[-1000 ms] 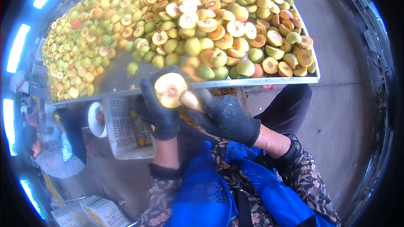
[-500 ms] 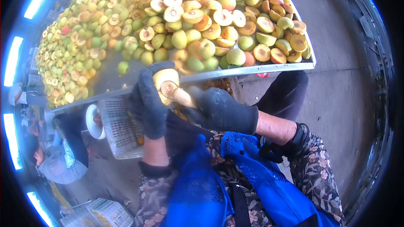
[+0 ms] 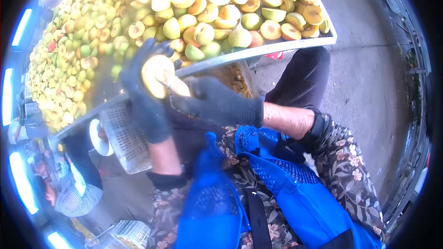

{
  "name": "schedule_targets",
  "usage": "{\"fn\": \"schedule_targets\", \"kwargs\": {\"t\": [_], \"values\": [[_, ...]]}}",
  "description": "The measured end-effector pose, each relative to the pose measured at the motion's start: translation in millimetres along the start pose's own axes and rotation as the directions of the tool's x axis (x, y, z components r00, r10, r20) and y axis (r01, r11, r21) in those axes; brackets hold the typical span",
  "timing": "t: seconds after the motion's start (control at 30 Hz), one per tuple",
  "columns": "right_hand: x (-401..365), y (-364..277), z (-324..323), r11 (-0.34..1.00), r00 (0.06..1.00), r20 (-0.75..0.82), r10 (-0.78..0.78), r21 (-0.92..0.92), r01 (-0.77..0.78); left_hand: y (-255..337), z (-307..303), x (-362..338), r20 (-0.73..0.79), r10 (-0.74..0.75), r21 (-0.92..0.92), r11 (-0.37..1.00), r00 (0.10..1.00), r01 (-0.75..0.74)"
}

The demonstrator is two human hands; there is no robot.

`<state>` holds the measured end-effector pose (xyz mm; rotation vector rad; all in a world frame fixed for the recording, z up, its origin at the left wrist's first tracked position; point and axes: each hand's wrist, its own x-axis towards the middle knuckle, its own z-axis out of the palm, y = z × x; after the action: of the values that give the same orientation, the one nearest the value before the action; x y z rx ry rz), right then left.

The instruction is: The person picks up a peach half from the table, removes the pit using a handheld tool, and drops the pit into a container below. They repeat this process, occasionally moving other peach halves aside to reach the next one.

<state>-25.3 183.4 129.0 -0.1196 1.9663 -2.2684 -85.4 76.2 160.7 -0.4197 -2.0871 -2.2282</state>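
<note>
My left hand (image 3: 146, 99), in a dark glove, holds a peach half (image 3: 156, 74) with its pale cut face turned to the right. Gloved too, my right hand (image 3: 214, 101) is closed round a pitting tool with a short pale handle (image 3: 177, 85). The tool's tip meets the cut face; its working end is blurred and partly hidden. Both hands are just in front of the metal edge of a table (image 3: 258, 50) heaped with halved, yellow-green peaches (image 3: 203, 33).
Below the table edge on the left are a grey plastic crate (image 3: 122, 133) and a white bowl (image 3: 99, 137). Another crate (image 3: 131, 233) stands at the lower left. Another person (image 3: 78, 196) in a striped top is at the left. Concrete floor (image 3: 360, 87) lies to the right.
Both hands have shifted left in view with the peach half and the tool. My left fingers are more spread, and the tool has tilted across the cut face. The view has shifted slightly.
</note>
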Motion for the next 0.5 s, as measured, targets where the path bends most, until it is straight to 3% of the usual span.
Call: {"fn": "schedule_targets", "kwargs": {"t": [0.03,0.1,0.13,0.17,0.27,0.3,0.33,0.37,0.43,0.47,0.5], "values": [[0,2,-1,0.998,0.998,0.042,-0.040,-0.053,0.042,-13,3,-7,-0.070,0.215,0.235,0.952,0.974,-0.194],[-7,15,-1,0.983,0.986,0.139,-0.093,-0.143,0.113,-10,-8,-11,0.051,0.274,0.433,0.861,0.961,-0.268],[-9,19,-2,0.868,0.968,0.167,-0.185,-0.435,0.241,-8,-13,-13,0.111,0.301,0.517,0.797,0.947,-0.313],[-8,22,-4,0.654,0.940,0.217,-0.264,-0.676,0.340,1,-14,-13,0.120,0.142,0.359,0.917,0.983,-0.176],[-3,18,-4,0.819,0.967,0.172,-0.190,-0.515,0.253,6,-7,-11,-0.037,-0.013,-0.009,1.000,0.999,0.012],[-3,10,-2,0.958,0.980,0.183,-0.078,-0.259,0.125,14,14,-14,-0.188,-0.019,-0.154,0.988,0.982,-0.011],[-1,5,-3,1.000,0.974,0.224,0.025,0.013,-0.029,19,27,-14,-0.331,-0.045,-0.293,0.954,0.943,-0.057],[-1,5,-5,0.997,0.980,0.201,-0.013,-0.070,0.028,-6,0,-19,-0.184,0.139,-0.063,0.986,0.973,-0.153],[-8,10,-4,0.968,0.982,0.169,-0.079,-0.221,0.116,-8,-19,-16,0.017,0.123,0.205,0.971,0.992,-0.124],[-11,8,-4,0.945,0.985,0.167,-0.041,-0.314,0.092,-10,-24,-20,0.115,0.084,0.339,0.933,0.990,-0.119],[-10,1,-5,0.913,0.988,0.157,-0.005,-0.402,0.069,-10,-21,-18,0.063,0.064,0.324,0.943,0.996,-0.081]]}}
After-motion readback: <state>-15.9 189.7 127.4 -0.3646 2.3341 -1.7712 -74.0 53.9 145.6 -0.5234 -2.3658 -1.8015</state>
